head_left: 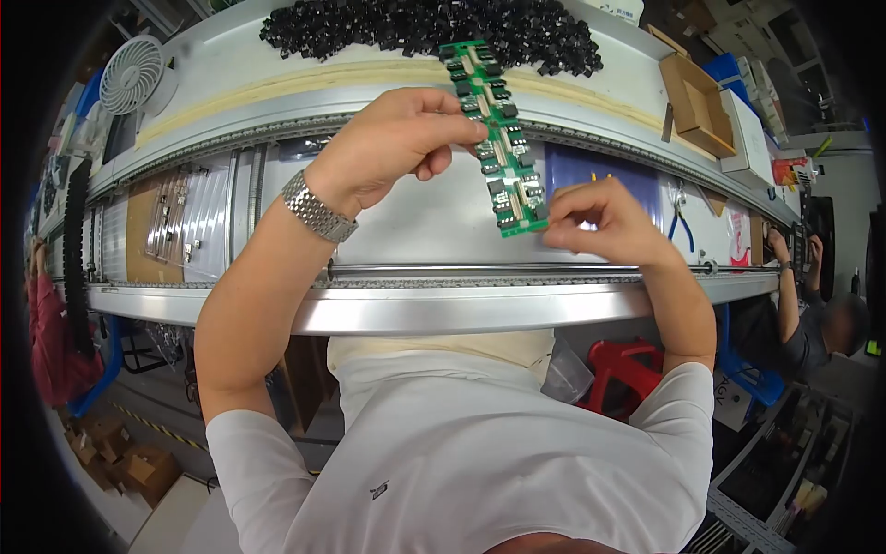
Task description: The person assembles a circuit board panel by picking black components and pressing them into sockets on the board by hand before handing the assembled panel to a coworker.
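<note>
A long green circuit board (498, 152) with rows of black and pale components is held up over the bench, its far end tilted to the left. My left hand (397, 138), with a metal watch on the wrist, grips its left edge near the middle between thumb and fingers. At the near right corner of the board, the thumb and fingertips of my right hand (609, 222) are pinched together on the edge. Behind the board lies a big heap of small black components (369, 30) on the upper shelf.
A metal rail (461, 314) runs along the bench's front edge. Blue-handled pliers (681, 226) lie to the right, near a cardboard box (697, 106). A white fan (134, 76) stands at far left. Another person (803, 323) works at far right.
</note>
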`<state>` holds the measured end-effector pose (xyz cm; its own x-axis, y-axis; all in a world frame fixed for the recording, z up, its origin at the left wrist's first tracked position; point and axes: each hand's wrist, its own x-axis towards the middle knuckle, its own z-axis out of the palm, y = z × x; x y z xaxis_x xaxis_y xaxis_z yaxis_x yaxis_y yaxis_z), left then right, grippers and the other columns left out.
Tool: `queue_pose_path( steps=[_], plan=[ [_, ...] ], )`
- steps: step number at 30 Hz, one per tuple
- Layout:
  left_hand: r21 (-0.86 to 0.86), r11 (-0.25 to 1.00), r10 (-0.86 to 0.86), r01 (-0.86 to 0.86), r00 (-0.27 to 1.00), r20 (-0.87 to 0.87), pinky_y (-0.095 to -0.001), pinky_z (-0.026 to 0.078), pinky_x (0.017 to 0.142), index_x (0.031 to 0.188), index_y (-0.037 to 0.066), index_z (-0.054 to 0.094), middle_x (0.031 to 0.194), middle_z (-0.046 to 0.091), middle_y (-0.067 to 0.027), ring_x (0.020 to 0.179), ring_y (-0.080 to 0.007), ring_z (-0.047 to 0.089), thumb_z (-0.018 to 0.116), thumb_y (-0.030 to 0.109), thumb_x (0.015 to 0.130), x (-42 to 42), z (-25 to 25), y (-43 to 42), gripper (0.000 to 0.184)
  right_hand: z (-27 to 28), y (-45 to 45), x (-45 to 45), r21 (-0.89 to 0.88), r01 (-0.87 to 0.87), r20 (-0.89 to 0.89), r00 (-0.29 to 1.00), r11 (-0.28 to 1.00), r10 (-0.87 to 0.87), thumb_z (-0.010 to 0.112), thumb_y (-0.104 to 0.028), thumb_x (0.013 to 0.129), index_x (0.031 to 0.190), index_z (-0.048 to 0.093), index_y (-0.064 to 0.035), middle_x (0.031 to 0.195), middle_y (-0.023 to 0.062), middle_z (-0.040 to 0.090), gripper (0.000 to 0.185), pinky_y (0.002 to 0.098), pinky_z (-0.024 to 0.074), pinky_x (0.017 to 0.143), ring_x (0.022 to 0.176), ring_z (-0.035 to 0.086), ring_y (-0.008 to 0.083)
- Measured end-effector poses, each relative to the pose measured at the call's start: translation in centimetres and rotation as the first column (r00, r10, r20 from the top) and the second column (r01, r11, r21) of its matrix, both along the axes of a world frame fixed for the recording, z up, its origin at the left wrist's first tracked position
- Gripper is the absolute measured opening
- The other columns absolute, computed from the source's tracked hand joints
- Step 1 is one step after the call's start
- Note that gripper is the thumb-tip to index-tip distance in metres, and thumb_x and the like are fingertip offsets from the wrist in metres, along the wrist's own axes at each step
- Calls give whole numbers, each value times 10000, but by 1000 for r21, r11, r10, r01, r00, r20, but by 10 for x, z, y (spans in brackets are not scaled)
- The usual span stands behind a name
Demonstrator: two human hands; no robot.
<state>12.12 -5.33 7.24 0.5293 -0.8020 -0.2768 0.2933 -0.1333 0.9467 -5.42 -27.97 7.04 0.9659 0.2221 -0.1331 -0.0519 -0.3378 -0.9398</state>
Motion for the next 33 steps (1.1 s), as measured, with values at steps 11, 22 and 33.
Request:
queue_pose_path(
  steps=[11,22,33],
  plan=[
    [-95,974,200,-204,979,-45,-180,390,477,988,-8,631,745,644,-36,546,-58,525,714,143,906,-4,-2,-2,191,-9,25,-1,355,398,-272,909,846,-314,640,-50,961,890,724,27,766,93,678,134,198,410,492,546,520,118],
    [-7,989,145,-145,989,24,-178,458,561,988,49,688,767,660,-5,608,-56,563,762,227,892,-10,0,-8,216,-10,15,-8,258,483,-171,875,837,-452,602,-126,927,692,583,-61,544,29,515,244,228,298,410,439,397,87],
    [-151,988,21,-18,1000,20,-201,508,568,1090,15,672,924,743,-90,666,-91,647,685,368,954,-12,0,-4,378,-22,-23,-5,539,466,-64,853,702,-518,636,-110,922,795,602,-46,638,46,568,147,202,307,418,457,411,72]
  ],
)
